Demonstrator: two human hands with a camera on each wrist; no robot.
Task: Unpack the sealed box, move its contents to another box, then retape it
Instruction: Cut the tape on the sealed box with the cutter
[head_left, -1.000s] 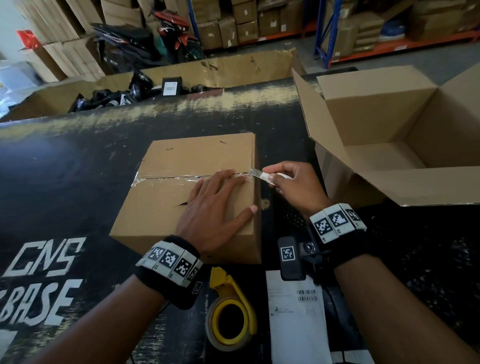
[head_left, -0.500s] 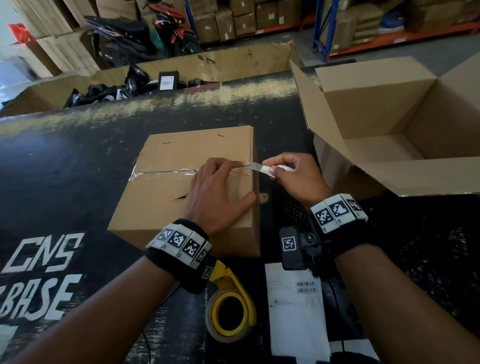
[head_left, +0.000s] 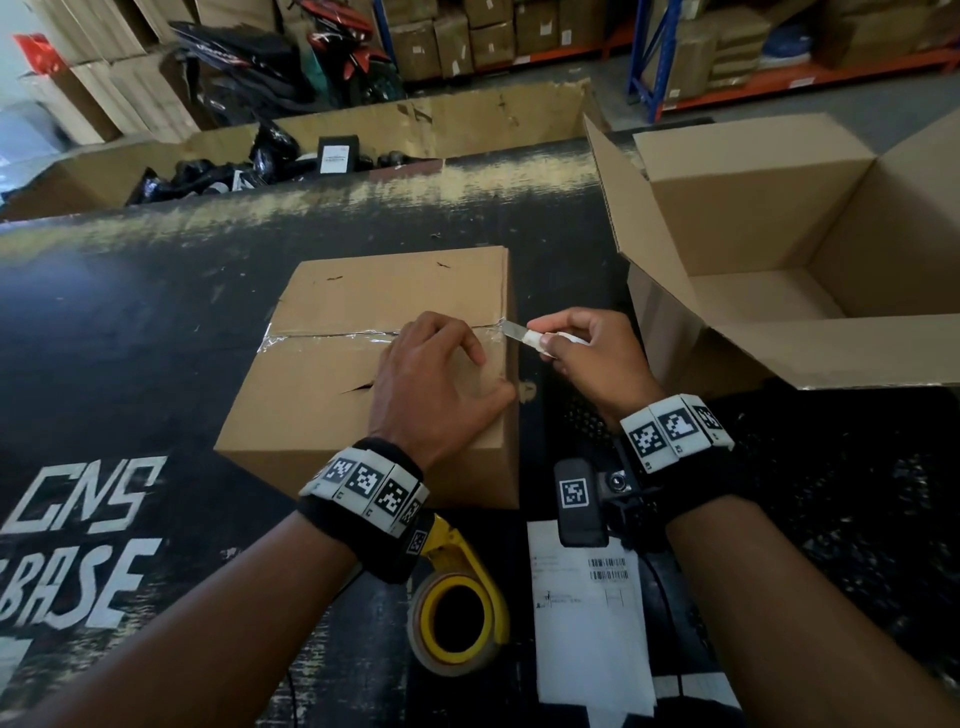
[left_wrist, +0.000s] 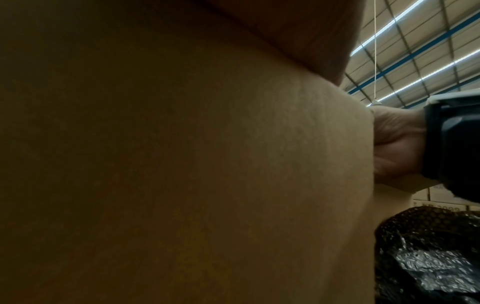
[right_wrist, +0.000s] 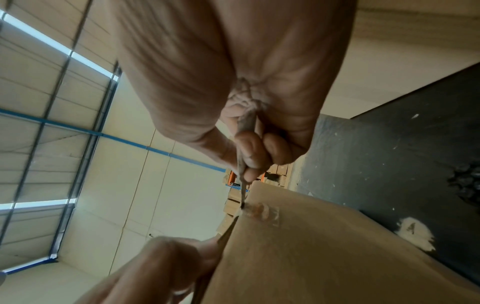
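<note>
We see the sealed box (head_left: 363, 364) lying flat at the centre of the dark table (head_left: 130, 312), its top seam covered by a strip of clear tape (head_left: 337, 338) running from nine o'clock to three o'clock. The left hand (head_left: 441, 384) rests on the lid at the three o'clock end of that seam; its fingers are bent, knuckles raised, with the tips pressing the cardboard and the thumb spread toward the near right corner. It grips nothing. Just beside it, at three o'clock, the right hand (head_left: 592, 358) pinches a small knife (head_left: 524, 335) between thumb and curled fingers. The blade points toward nine o'clock, and in the right wrist view its tip (right_wrist: 242, 203) touches the tape at the box's edge.

At two o'clock from the sealed box stands a larger open box (head_left: 779, 249), flaps spread; we can see bare cardboard inside it. At six o'clock, near the left wrist, lies a yellow tape dispenser (head_left: 457, 618), and just to its right a printed paper (head_left: 587, 613). The left wrist view shows mostly the side of the box.
</note>
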